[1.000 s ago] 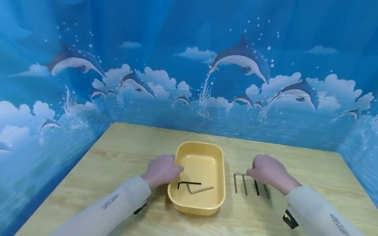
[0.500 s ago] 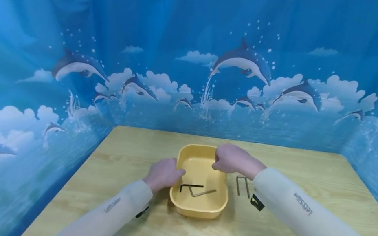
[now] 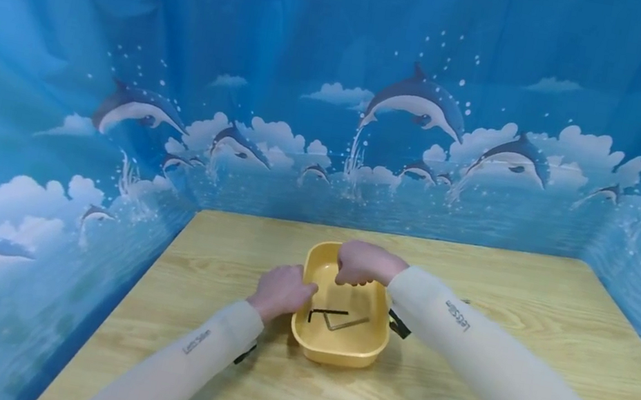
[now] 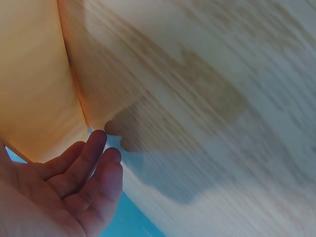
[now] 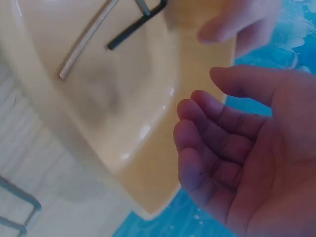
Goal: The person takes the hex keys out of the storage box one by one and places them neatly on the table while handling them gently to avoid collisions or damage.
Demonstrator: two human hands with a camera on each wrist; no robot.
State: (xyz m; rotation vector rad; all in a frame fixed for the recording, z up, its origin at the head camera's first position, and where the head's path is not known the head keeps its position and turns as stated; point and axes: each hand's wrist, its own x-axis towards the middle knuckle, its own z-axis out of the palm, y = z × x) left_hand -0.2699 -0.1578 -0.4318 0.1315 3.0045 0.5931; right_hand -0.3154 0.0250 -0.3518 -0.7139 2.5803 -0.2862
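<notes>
A yellow plastic tray [image 3: 333, 357] sits on the wooden table, with a black hex key [image 3: 329, 312] and a silver hex key [image 3: 348, 324] lying inside. My left hand [image 3: 283, 290] holds its left rim, thumb over the edge and fingers [image 4: 91, 158] along the outer wall. Over the tray's far right part hovers my right hand [image 3: 366, 263]. In the right wrist view the right hand [image 5: 232, 148] has loosely bent fingers, the thumb stands apart from them, and nothing lies in the palm.
More hex keys [image 5: 29, 210] lie on the table right of the tray, mostly hidden under my right sleeve [image 3: 463, 334] in the head view. A blue dolphin-print curtain [image 3: 288, 83] encloses the table [image 3: 521, 281] at the back and sides.
My right hand has moved left from the hex keys on the table to above the tray. The left hand stays at the tray's rim, and the two hex keys inside lie as before.
</notes>
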